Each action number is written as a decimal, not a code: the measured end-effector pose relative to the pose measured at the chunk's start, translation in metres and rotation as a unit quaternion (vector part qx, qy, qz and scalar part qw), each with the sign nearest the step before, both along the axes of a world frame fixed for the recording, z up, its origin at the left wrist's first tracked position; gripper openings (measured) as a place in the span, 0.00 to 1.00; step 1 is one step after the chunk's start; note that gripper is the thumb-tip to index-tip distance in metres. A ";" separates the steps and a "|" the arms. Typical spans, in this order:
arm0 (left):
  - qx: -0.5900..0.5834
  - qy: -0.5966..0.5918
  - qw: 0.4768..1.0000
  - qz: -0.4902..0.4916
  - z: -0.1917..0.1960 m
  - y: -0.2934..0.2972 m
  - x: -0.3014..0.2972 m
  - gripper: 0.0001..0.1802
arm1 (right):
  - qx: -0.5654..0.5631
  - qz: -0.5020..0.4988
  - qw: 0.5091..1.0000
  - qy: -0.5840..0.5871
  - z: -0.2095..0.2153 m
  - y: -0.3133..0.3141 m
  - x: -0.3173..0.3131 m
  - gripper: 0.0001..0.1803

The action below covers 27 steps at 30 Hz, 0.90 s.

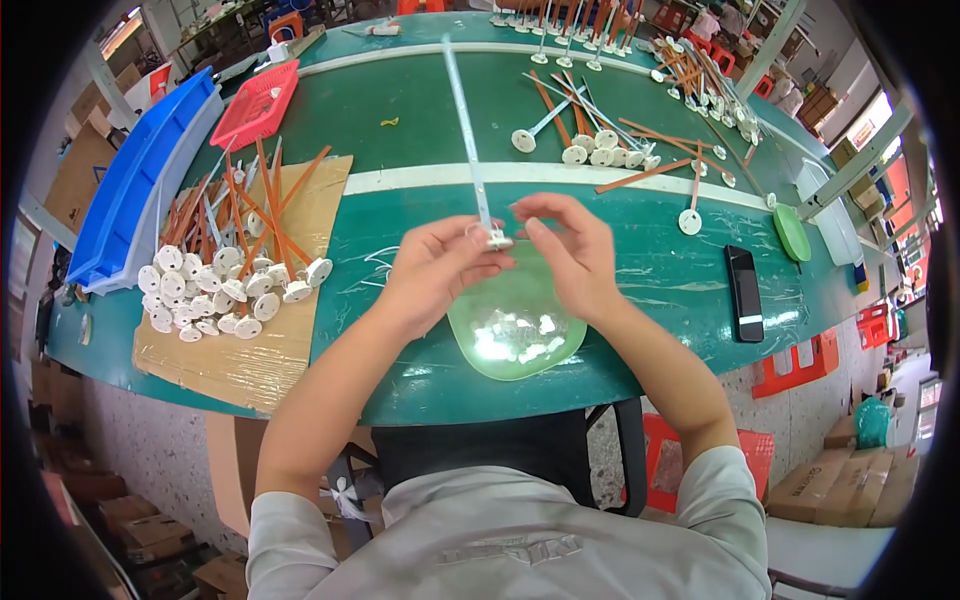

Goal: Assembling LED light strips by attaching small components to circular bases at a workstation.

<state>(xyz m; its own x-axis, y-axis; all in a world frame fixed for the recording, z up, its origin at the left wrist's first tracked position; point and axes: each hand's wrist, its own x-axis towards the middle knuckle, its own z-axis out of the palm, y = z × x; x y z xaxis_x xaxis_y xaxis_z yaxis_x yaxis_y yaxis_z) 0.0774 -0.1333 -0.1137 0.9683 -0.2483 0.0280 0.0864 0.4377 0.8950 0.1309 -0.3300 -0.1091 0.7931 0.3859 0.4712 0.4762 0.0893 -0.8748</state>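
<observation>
My left hand (pixel 430 268) grips a long pale strip (pixel 466 130) by the round white disc (pixel 499 243) at its lower end. The strip points up and away, leaning slightly left. Close by on the right, my right hand (pixel 578 258) has thumb and index fingertips drawn together beside the disc. Whatever small thing they may pinch is too small to make out. Below both hands sits a translucent green bowl (pixel 515 292) holding small, shiny whitish pieces. Thin white loops (pixel 378 262) lie on the table left of my left hand.
At left, orange and pale strips with white discs (pixel 205 285) are heaped on cardboard (pixel 325 205), near a blue bin (pixel 130 190) and red basket (pixel 262 105). More disc-ended strips (pixel 605 148) lie ahead. A phone (pixel 744 293) and small green dish (pixel 791 233) are at right.
</observation>
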 end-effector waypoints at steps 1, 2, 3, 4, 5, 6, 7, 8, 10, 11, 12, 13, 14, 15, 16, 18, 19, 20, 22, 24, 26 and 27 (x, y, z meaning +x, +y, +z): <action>-0.017 -0.003 1.000 0.002 -0.001 0.001 0.002 0.21 | -0.035 -0.038 0.990 -0.130 0.002 -0.004 0.004 0.13; -0.019 0.001 1.000 0.003 -0.002 0.000 0.000 0.21 | -0.036 -0.037 0.991 -0.126 0.004 -0.005 0.004 0.13; -0.023 0.001 1.000 0.001 0.002 -0.002 0.000 0.21 | -0.068 -0.043 0.966 -0.245 0.011 -0.005 0.004 0.15; -0.026 0.000 1.000 -0.001 0.004 -0.003 -0.001 0.22 | -0.099 -0.047 0.926 -0.361 0.013 -0.006 0.003 0.17; -0.027 0.001 1.000 -0.004 0.005 -0.003 -0.001 0.22 | -0.101 -0.050 0.926 -0.359 0.011 -0.004 0.002 0.17; -0.017 -0.018 0.999 -0.032 0.005 -0.003 -0.002 0.22 | -0.079 -0.044 0.923 -0.373 0.008 -0.001 -0.001 0.17; -0.008 -0.038 0.997 -0.060 0.004 -0.002 -0.003 0.22 | -0.057 -0.037 0.920 -0.387 0.006 0.001 -0.004 0.17; -0.009 -0.037 0.997 -0.062 0.003 -0.001 -0.004 0.22 | -0.058 -0.039 0.920 -0.386 0.006 0.002 -0.005 0.17; -0.019 -0.047 0.996 -0.075 0.000 0.003 -0.003 0.22 | -0.027 -0.046 0.899 -0.435 0.010 0.004 -0.006 0.16; -0.019 -0.047 0.996 -0.074 0.000 0.002 -0.004 0.22 | -0.027 -0.045 0.899 -0.436 0.009 0.005 -0.006 0.16; -0.023 -0.064 0.995 -0.071 0.001 0.000 -0.004 0.21 | -0.022 -0.069 0.890 -0.450 0.008 0.005 -0.008 0.16; -0.027 -0.081 0.994 -0.069 0.001 -0.001 -0.005 0.20 | -0.016 -0.093 0.880 -0.465 0.007 0.005 -0.010 0.17; -0.027 -0.081 0.994 -0.069 0.000 -0.001 -0.004 0.20 | -0.016 -0.093 0.880 -0.465 0.007 0.004 -0.013 0.17; -0.025 -0.082 0.994 -0.071 -0.002 0.000 -0.004 0.20 | -0.031 -0.095 0.884 -0.456 0.007 0.002 -0.015 0.17; -0.024 -0.084 0.994 -0.073 -0.003 0.000 -0.004 0.20 | -0.046 -0.096 0.888 -0.448 0.007 0.002 -0.017 0.17; -0.040 -0.071 0.994 -0.072 0.000 0.002 -0.004 0.23 | -0.025 -0.084 0.886 -0.455 0.010 0.003 -0.012 0.16; -0.057 -0.059 0.994 -0.072 0.002 0.002 -0.004 0.26 | -0.006 -0.072 0.884 -0.463 0.011 0.004 -0.009 0.16; -0.057 -0.060 0.994 -0.072 0.001 0.002 -0.004 0.26 | -0.005 -0.072 0.883 -0.463 0.011 0.002 -0.008 0.16; -0.072 -0.063 0.992 -0.086 0.000 0.005 -0.005 0.27 | -0.006 -0.054 0.875 -0.480 0.011 0.001 -0.008 0.15; -0.067 -0.064 0.992 -0.084 0.001 0.006 -0.004 0.28 | -0.004 -0.066 0.876 -0.477 0.010 0.004 -0.010 0.14; -0.062 -0.063 0.993 -0.083 -0.001 0.006 -0.001 0.28 | -0.005 -0.078 0.878 -0.473 0.009 0.006 -0.011 0.14; -0.051 -0.082 0.993 -0.066 -0.004 0.007 -0.003 0.26 | -0.008 -0.083 0.887 -0.454 0.007 0.007 -0.014 0.14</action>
<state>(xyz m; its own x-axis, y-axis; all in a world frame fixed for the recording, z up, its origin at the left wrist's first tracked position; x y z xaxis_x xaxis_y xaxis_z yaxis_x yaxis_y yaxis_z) 0.0743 -0.1264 -0.1179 0.9080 -0.3600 0.2144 0.0050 0.5209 0.8536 0.1173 -0.3231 -0.1018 0.1361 0.3120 0.9403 0.9906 -0.0572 -0.1244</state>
